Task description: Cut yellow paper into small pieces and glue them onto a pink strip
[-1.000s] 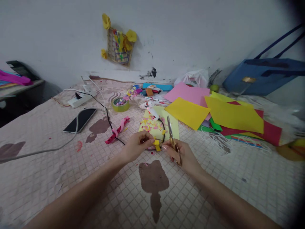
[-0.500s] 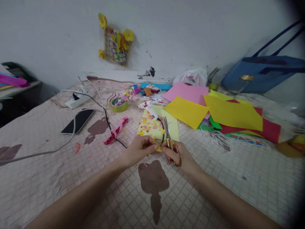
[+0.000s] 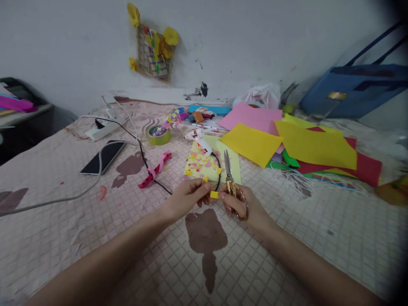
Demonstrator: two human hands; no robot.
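My right hand (image 3: 244, 204) is closed around gold-handled scissors (image 3: 230, 174), whose blades point up and away from me. Between its thumb and finger it also pinches a small yellow paper strip (image 3: 214, 194). My left hand (image 3: 190, 193) is closed in a pinch just left of that strip, apart from it; anything between its fingertips is hidden. Beyond both hands lies a pale yellow sheet (image 3: 234, 163) scattered with pink and yellow paper bits (image 3: 200, 163). A white glue gun (image 3: 203, 143) rests on its far part, its black cord (image 3: 219, 163) curving down toward my hands.
Coloured paper sheets (image 3: 315, 144) and white string (image 3: 290, 180) lie on the right. On the left are a phone (image 3: 103, 158), a power strip (image 3: 105, 129), a tape roll (image 3: 159, 137) and a pink strip wound on a red piece (image 3: 155, 171). A blue bag (image 3: 357, 95) stands behind.
My hands have moved apart slightly, the right one shifting right with the scissors. The yellow strip now shows clearly in the right fingertips, away from the left hand. The view has tilted down a little.
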